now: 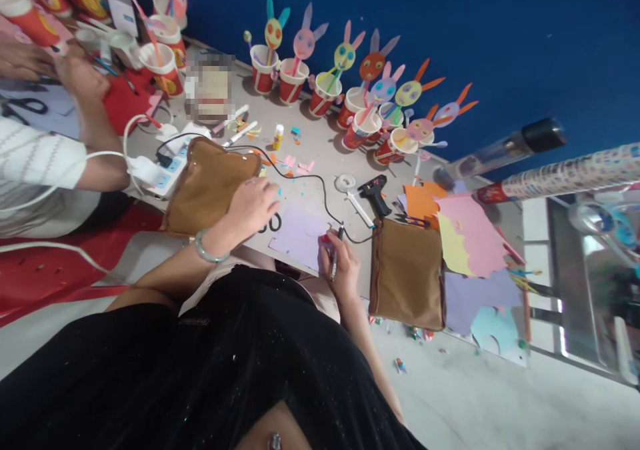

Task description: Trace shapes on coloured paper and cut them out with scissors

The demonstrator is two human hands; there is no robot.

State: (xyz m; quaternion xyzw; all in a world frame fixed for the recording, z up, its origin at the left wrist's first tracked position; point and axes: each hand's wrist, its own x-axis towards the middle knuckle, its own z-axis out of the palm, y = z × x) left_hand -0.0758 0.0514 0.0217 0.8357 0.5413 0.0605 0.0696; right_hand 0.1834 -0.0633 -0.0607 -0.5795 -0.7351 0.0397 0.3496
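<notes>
A sheet of light purple paper [293,230] lies on the table in front of me. My right hand [345,263] is closed around a slim pen [335,267] at the right edge of this sheet. My left hand [253,205] rests palm down, fingers loosely stretched, between a brown cushion-like pouch [205,187] and the paper. Just beside its wrist, the black finger loops of scissors [274,221] show; their blades are hidden. Right of my right hand lies a second brown pouch [407,273].
A black glue gun [376,193] with a cable, thread snips [413,221] and a tape roll [345,183] lie beyond. Coloured paper [470,230] is piled right. Paper cups with rabbit faces [327,93] line the wall. A power strip [173,173] and a co-worker's arm [103,147] are left.
</notes>
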